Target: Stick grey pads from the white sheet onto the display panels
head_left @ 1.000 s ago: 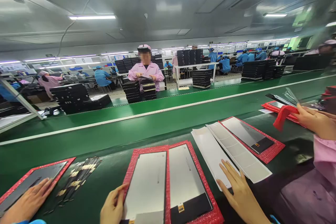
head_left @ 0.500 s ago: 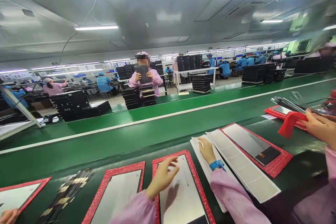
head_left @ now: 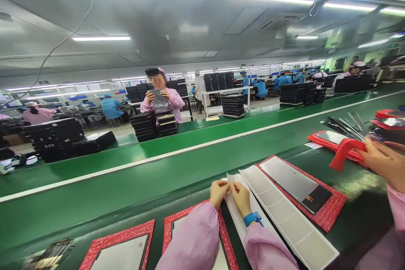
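My left hand [head_left: 218,193] and my right hand [head_left: 239,199], which has a blue wristband [head_left: 253,218], meet at the far end of a white label sheet [head_left: 238,222]. Both hands pinch at the sheet's edge with fingertips almost touching; any small piece between them is too hidden to make out. Beneath my left sleeve lies a silver display panel [head_left: 179,224] on red bubble wrap [head_left: 229,242], mostly covered by the arm. Close on the right is a second sheet [head_left: 284,209] with greyish rectangular labels.
A panel [head_left: 286,175] on red wrap lies right; another panel [head_left: 122,253] lies left, beside several dark strips [head_left: 50,255]. At right, a co-worker's hand [head_left: 379,160] holds a red strip [head_left: 343,152]. Beyond runs a green conveyor [head_left: 142,173], where another person [head_left: 171,101] holds a dark panel.
My left hand has moved right, from above the panel to the label sheet, and closed into a pinch. The right hand's fingers have drawn together. The view has shifted rightward.
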Tool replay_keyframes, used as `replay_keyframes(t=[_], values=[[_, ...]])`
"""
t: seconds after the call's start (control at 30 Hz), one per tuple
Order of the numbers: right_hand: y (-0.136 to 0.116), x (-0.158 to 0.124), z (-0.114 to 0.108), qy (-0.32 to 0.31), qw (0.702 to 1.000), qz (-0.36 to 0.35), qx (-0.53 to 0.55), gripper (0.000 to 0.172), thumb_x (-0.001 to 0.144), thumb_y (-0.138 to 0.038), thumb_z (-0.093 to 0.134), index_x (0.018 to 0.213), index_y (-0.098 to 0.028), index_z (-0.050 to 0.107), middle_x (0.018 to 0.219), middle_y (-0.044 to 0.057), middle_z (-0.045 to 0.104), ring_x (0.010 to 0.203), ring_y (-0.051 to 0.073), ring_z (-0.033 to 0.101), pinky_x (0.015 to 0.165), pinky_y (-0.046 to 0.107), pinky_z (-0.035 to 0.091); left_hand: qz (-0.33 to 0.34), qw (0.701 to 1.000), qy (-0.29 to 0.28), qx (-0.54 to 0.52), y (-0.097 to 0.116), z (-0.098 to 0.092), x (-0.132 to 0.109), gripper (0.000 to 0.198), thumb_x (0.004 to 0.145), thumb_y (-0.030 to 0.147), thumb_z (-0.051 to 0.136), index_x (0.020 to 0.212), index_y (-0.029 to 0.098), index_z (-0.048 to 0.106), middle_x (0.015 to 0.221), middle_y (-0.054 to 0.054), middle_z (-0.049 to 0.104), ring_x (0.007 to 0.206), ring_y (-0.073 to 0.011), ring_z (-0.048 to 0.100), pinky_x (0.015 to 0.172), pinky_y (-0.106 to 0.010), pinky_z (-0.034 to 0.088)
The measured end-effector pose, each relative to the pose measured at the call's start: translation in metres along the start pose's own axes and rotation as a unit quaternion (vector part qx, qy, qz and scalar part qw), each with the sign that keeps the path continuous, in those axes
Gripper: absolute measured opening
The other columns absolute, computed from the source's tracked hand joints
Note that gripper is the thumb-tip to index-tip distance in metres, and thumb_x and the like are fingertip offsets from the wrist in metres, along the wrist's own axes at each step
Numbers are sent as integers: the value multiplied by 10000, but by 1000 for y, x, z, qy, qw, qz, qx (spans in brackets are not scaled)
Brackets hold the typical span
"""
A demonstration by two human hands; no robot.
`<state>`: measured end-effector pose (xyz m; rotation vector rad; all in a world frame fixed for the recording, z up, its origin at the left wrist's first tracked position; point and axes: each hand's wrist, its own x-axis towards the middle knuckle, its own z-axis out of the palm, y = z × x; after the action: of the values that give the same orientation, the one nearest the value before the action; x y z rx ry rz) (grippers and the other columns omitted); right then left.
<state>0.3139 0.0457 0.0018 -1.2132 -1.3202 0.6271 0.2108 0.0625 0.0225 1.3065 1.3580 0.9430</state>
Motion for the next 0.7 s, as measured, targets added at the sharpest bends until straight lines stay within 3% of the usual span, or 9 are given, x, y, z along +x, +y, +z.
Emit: replay_keyframes(t=[0.13, 0.33, 0.53, 0.7], values=[[-3, 3, -4, 21, 997, 35, 58, 466, 750, -534, 510, 862, -121, 696, 861, 117, 711, 776, 225, 664, 678, 312, 537, 34, 996, -35, -71, 4, 2, -3, 240, 781, 333, 614, 876, 113, 622, 823, -18, 643, 735, -126, 601, 699, -301, 490], [-5, 6, -13, 39, 994, 41, 92, 407, 702, -512, 573, 818, -150, 720, 860, 99, 718, 835, 250, 656, 781, 377, 515, 42, 984, -54, -165, 3, 1, 2, 493, 533, 439, 780, 845, 68, 691, 634, -37, 641, 567, -91, 538, 594, -233, 419], [-9, 5, -15, 19, 992, 46, 112, 420, 693, -510, 586, 839, -140, 719, 862, 114, 715, 806, 251, 658, 693, 352, 541, 35, 979, -59, -189, 3, -3, 2, 538, 462, 451, 807, 835, 78, 699, 649, -59, 662, 581, -109, 559, 602, -242, 416], [-10, 6, -18, -16, 990, 34, 132, 412, 706, -504, 584, 830, -137, 724, 856, 106, 714, 812, 236, 654, 745, 351, 523, 46, 981, -57, -182, 5, -4, -1, 510, 462, 460, 805, 785, 81, 698, 637, -65, 670, 588, -131, 577, 612, -257, 429]])
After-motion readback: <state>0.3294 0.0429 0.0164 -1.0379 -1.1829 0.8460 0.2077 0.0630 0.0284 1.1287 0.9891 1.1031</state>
